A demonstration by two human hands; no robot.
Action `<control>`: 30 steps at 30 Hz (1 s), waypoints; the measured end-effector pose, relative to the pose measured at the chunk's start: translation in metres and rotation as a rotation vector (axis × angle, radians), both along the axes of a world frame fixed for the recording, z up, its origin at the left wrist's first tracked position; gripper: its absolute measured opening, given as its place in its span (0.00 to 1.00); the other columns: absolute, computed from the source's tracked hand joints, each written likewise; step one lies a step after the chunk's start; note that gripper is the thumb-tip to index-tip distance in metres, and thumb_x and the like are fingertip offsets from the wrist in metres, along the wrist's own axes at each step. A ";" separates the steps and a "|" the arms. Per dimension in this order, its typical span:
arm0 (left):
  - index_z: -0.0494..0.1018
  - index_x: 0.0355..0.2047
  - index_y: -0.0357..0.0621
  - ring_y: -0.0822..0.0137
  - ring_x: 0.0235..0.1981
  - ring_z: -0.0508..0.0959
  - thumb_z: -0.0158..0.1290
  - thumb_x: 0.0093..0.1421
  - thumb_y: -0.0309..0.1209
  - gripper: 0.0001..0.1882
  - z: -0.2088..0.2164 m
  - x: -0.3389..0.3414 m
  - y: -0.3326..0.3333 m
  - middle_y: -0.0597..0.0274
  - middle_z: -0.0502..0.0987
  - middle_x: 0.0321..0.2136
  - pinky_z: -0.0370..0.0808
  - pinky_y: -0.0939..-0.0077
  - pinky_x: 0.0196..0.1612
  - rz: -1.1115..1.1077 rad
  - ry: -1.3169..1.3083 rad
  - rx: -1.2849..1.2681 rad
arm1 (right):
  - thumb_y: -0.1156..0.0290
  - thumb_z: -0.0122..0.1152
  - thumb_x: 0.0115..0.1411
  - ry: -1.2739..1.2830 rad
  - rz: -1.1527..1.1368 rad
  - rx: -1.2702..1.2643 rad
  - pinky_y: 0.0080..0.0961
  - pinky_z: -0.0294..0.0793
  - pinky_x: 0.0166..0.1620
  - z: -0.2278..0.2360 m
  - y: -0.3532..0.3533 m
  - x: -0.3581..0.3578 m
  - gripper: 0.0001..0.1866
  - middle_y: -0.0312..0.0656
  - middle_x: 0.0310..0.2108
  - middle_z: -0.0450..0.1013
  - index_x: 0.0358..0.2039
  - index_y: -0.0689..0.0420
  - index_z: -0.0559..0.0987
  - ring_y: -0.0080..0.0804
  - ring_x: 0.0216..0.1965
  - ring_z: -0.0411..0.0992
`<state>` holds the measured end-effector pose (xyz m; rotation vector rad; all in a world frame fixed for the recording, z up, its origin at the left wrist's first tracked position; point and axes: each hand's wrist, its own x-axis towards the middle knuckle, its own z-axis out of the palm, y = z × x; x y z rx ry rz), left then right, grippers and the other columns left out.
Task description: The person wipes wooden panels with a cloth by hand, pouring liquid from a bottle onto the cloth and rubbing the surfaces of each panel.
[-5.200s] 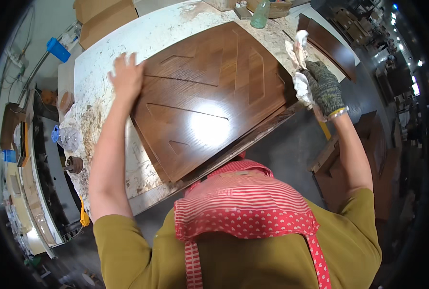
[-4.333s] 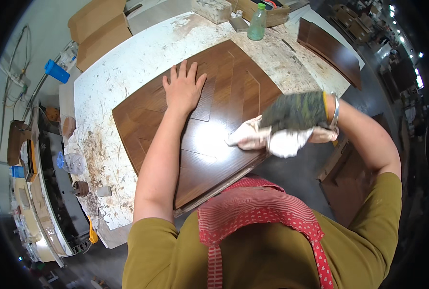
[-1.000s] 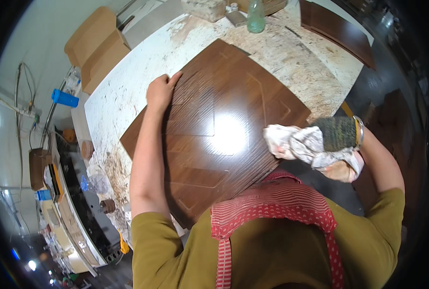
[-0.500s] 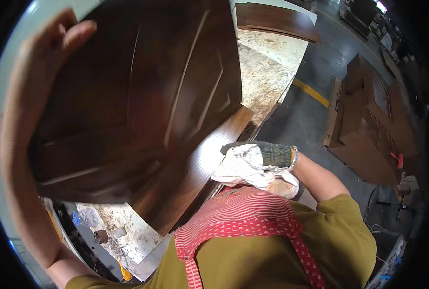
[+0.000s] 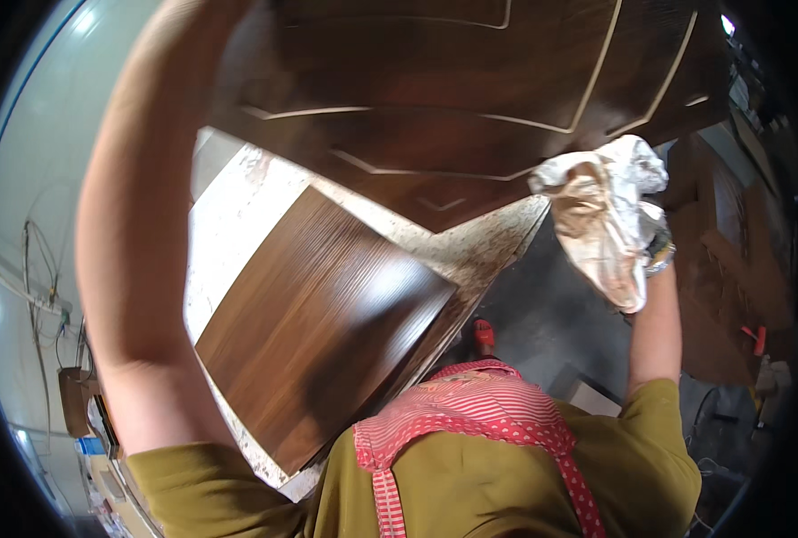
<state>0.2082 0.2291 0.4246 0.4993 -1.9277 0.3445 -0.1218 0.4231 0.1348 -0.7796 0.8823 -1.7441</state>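
Note:
A large dark brown wood-grain panel (image 5: 435, 81) with pale grooved lines is raised and tilted across the top of the view. My left arm reaches up along its left side, and the hand itself lies beyond the top edge. My right hand (image 5: 658, 240), in a dark glove, is closed on a crumpled, stained white cloth (image 5: 600, 202) that hides most of the fingers. The cloth is at the panel's lower right edge. A second, smooth brown panel (image 5: 336, 323) lies on the worktable below.
The pale, debris-marked worktable (image 5: 237, 206) extends under the flat panel. Stacked brown cardboard (image 5: 721, 260) stands at the right, beside a red-handled tool (image 5: 757, 339). Cables (image 5: 36, 269) hang by the left wall. A red shoe (image 5: 483, 332) shows on the grey floor.
The grooved panel has swung up and to the right, uncovering the flat panel beneath. My right hand has lifted the cloth from near the table to the raised panel's edge. My left hand has left view.

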 end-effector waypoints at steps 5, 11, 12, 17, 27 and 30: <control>0.74 0.40 0.39 0.51 0.40 0.75 0.47 0.60 0.47 0.22 -0.098 -0.043 -0.059 0.44 0.76 0.36 0.69 0.64 0.45 0.131 -0.087 0.525 | 0.72 0.54 0.57 0.139 -0.105 0.120 0.21 0.67 0.51 -0.010 -0.009 -0.066 0.17 0.43 0.46 0.70 0.47 0.61 0.71 0.28 0.46 0.69; 0.75 0.32 0.38 0.67 0.29 0.73 0.51 0.58 0.50 0.24 -0.225 -0.077 -0.114 0.56 0.77 0.25 0.69 0.72 0.37 0.099 0.082 0.916 | 0.73 0.54 0.57 0.285 -0.007 0.333 0.22 0.68 0.49 -0.036 -0.032 -0.068 0.16 0.42 0.44 0.71 0.46 0.61 0.72 0.28 0.44 0.69; 0.75 0.32 0.38 0.66 0.30 0.74 0.51 0.58 0.51 0.24 -0.245 -0.074 -0.122 0.55 0.77 0.26 0.69 0.71 0.37 0.127 0.065 0.938 | 0.73 0.54 0.57 0.307 0.019 0.351 0.22 0.68 0.49 -0.041 -0.037 -0.066 0.15 0.42 0.44 0.71 0.45 0.61 0.72 0.28 0.44 0.69; 0.74 0.39 0.38 0.53 0.39 0.77 0.48 0.59 0.52 0.26 -0.313 -0.047 -0.151 0.46 0.78 0.34 0.71 0.66 0.43 0.260 -0.082 1.013 | 0.73 0.54 0.57 0.541 0.231 0.427 0.22 0.69 0.48 -0.045 -0.075 -0.037 0.14 0.42 0.43 0.72 0.44 0.61 0.73 0.27 0.43 0.69; 0.75 0.39 0.38 0.48 0.42 0.74 0.46 0.60 0.45 0.21 -0.400 -0.007 -0.155 0.45 0.77 0.32 0.69 0.61 0.46 0.311 -0.507 0.772 | 0.74 0.55 0.57 1.074 0.701 0.315 0.22 0.70 0.45 -0.059 -0.103 0.031 0.12 0.41 0.40 0.73 0.42 0.61 0.75 0.27 0.40 0.70; 0.68 0.49 0.40 0.46 0.48 0.71 0.47 0.57 0.53 0.30 -0.400 -0.013 -0.138 0.42 0.71 0.44 0.68 0.60 0.51 0.198 -0.649 1.051 | 0.75 0.55 0.57 1.244 0.806 0.259 0.22 0.70 0.44 -0.060 -0.092 0.031 0.11 0.41 0.39 0.74 0.41 0.61 0.75 0.27 0.39 0.70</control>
